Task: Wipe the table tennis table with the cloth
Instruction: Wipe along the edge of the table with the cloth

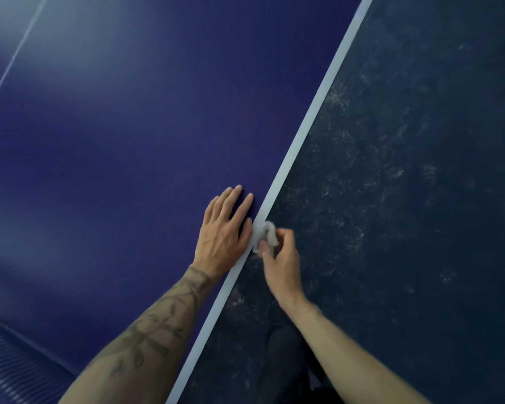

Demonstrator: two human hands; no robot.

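The blue table tennis table (pixel 123 147) fills the left and middle of the head view. Its white edge stripe (pixel 312 112) runs diagonally from the top right down to the bottom. My left hand (pixel 223 231) lies flat on the blue top just inside that stripe, fingers spread, holding nothing. My right hand (pixel 282 263) is beyond the table's edge, pinching a small crumpled white cloth (pixel 266 233) against the stripe, right beside my left thumb.
To the right of the table edge lies a dark floor (pixel 405 170) with pale scuff marks. A thin white line (pixel 15 59) crosses the table top at the upper left. The table's ribbed net (pixel 9 365) shows at the bottom left. A dark shoe (pixel 286 354) is below.
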